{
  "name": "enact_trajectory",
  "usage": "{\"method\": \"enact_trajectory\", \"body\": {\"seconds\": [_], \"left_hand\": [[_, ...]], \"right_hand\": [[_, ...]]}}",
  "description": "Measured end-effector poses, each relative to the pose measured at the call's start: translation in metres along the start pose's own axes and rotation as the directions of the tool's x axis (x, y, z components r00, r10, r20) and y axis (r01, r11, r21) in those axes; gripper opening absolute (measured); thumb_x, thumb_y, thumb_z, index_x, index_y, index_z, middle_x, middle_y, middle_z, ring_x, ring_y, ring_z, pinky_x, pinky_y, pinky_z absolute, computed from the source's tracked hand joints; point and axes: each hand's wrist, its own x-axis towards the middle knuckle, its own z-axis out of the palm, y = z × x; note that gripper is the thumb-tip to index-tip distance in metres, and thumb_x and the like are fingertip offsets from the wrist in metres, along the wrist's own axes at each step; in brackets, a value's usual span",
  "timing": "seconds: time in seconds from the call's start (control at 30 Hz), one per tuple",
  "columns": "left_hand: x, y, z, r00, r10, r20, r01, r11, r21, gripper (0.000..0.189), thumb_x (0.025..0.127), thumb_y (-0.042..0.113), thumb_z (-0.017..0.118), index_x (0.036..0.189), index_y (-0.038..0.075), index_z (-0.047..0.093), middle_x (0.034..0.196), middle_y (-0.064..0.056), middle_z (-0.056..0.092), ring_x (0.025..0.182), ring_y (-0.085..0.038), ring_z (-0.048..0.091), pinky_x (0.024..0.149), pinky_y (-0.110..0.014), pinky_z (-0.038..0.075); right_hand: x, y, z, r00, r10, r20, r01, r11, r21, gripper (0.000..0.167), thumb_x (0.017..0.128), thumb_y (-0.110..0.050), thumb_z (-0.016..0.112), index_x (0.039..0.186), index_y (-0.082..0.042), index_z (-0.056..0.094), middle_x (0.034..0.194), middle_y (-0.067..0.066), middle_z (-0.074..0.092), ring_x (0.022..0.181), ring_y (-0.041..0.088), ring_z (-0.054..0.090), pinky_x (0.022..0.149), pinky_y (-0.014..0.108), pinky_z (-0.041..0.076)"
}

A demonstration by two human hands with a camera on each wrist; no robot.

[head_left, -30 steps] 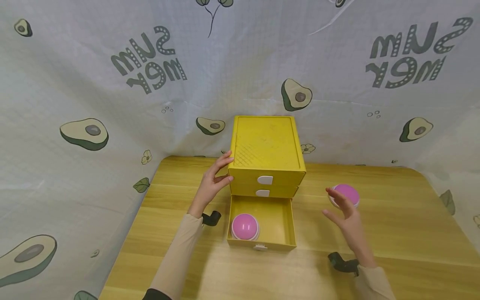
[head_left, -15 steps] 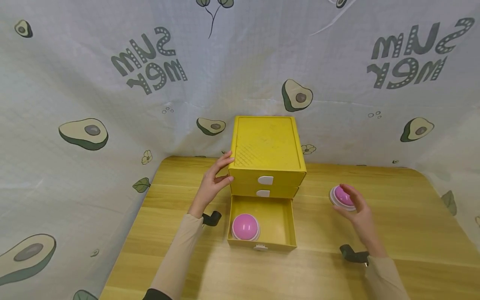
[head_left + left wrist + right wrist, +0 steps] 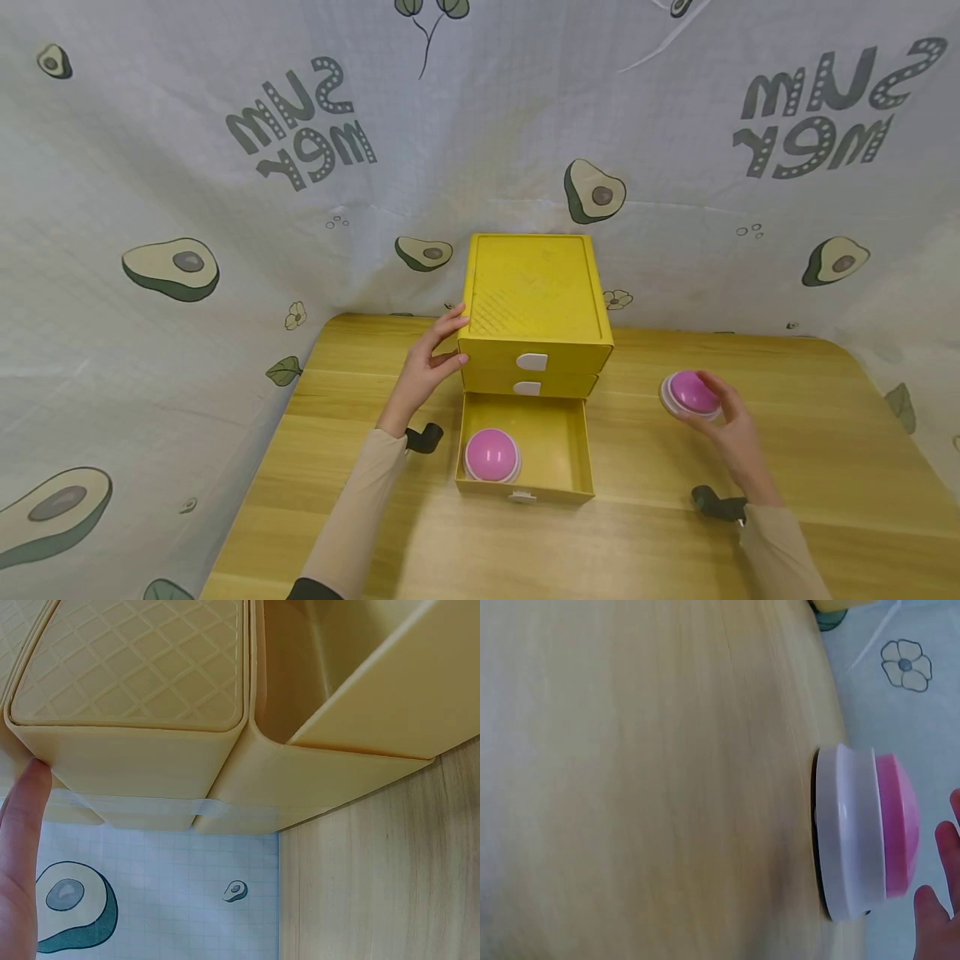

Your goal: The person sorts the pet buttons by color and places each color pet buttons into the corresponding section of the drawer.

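Note:
A yellow drawer cabinet (image 3: 528, 287) stands on the table, its lowest drawer (image 3: 551, 442) pulled out. In that drawer's front left corner sits a pink dome push button (image 3: 492, 456) with a white base. My left hand (image 3: 418, 379) rests against the cabinet's left side, fingers extended; one finger (image 3: 26, 802) touches the wall in the left wrist view. A second pink push button (image 3: 688, 393) is on the table to the right. My right hand (image 3: 733, 433) hovers at its right side, fingers spread; in the right wrist view the fingers (image 3: 930, 915) appear apart from the button's dome (image 3: 900, 825).
The two upper drawers, with white handles (image 3: 531, 362), are closed. Behind the wooden table (image 3: 637, 542) hangs a pale curtain (image 3: 480, 150) printed with avocados. Dark wrist-worn devices (image 3: 717, 505) sit at both wrists.
My right hand has moved rightward, from over the front of the table's push button to its right side. The left hand, cabinet and both buttons stay where they were.

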Motion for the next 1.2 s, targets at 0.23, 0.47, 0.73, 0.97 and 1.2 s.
{"method": "enact_trajectory", "body": {"seconds": [0.23,0.47,0.73,0.97,1.2], "left_hand": [[0.0,0.0,0.0,1.0,-0.003,-0.001,0.003,1.0,0.0,0.046,0.089,-0.011,0.059,0.133,-0.008,0.046,0.151,-0.02,0.031,0.132,-0.036,0.038,0.093,-0.048,0.047],[0.0,0.001,0.0,1.0,0.001,-0.001,-0.001,1.0,-0.005,0.046,0.088,-0.012,0.059,0.132,-0.009,0.046,0.15,-0.021,0.03,0.131,-0.038,0.038,0.092,-0.05,0.047],[0.0,0.001,-0.001,1.0,-0.007,0.0,0.007,1.0,-0.011,0.046,0.089,-0.011,0.059,0.133,-0.009,0.046,0.151,-0.02,0.03,0.132,-0.036,0.038,0.093,-0.047,0.047],[0.0,-0.001,-0.001,1.0,-0.001,-0.005,0.001,1.0,-0.005,0.046,0.089,-0.011,0.059,0.133,-0.007,0.046,0.151,-0.019,0.031,0.132,-0.036,0.038,0.093,-0.048,0.047],[0.0,-0.001,0.0,1.0,-0.001,-0.002,0.001,1.0,-0.01,0.046,0.089,-0.011,0.059,0.133,-0.008,0.046,0.151,-0.019,0.03,0.132,-0.036,0.038,0.093,-0.047,0.048]], "right_hand": [[0.007,0.007,-0.006,0.998,0.065,0.0,-0.065,0.997,-0.044,0.078,0.089,-0.009,0.068,0.152,-0.006,0.023,0.154,0.023,0.019,0.143,0.032,0.007,0.111,0.059,-0.002],[0.011,0.012,-0.009,0.996,0.092,0.009,-0.091,0.992,-0.085,0.082,0.089,-0.017,0.068,0.153,-0.007,0.018,0.155,0.026,0.013,0.141,0.043,0.001,0.105,0.067,-0.005],[0.015,0.016,-0.007,0.992,0.126,0.021,-0.125,0.99,-0.064,0.086,0.09,-0.021,0.067,0.154,-0.008,0.012,0.156,0.024,0.009,0.142,0.04,0.001,0.109,0.061,-0.003],[0.019,0.019,-0.006,0.989,0.144,0.019,-0.141,0.984,-0.113,0.087,0.091,-0.025,0.067,0.154,-0.009,0.01,0.155,0.025,0.013,0.137,0.044,0.017,0.113,0.051,0.012],[0.021,0.022,-0.007,0.986,0.162,0.026,-0.157,0.979,-0.128,0.087,0.091,-0.023,0.066,0.154,-0.007,0.007,0.154,0.027,0.012,0.137,0.048,0.016,0.11,0.059,0.013]]}}
